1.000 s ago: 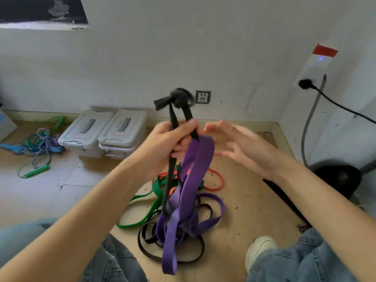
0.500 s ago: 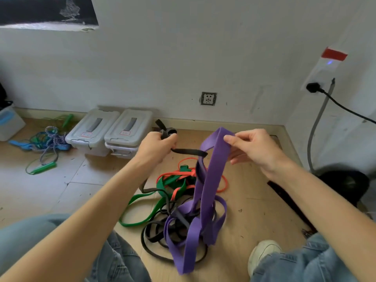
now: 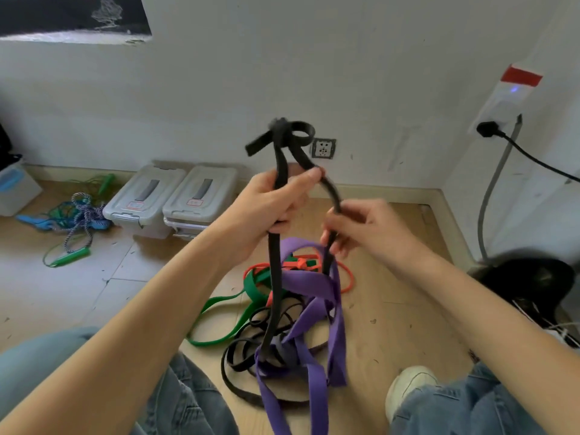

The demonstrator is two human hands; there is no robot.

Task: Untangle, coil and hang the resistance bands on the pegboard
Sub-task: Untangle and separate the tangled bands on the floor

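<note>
Early going, I judge: the black band [image 3: 273,277] remains knotted and snarled with the purple band [image 3: 317,312] and green band [image 3: 251,285] on the floor; nothing coiled, no pegboard visible. The left hand [image 3: 273,202] grips it below the knot [image 3: 282,130]; the right hand [image 3: 361,227] pinches its other strand, right of the knot

A flat black resistance band [image 3: 273,271] is held up above the floor, tied in a knot [image 3: 281,130] at its top with a small loop and a short tail sticking out sideways. Two strands drop from the knot into a tangle on the floor. A wide purple band [image 3: 314,312] is twisted through that tangle, its folds draped over thin black loops. A green band [image 3: 219,315] is spread flat to the left, and a thin orange-red band [image 3: 301,265] lies behind, partly covered.
</note>
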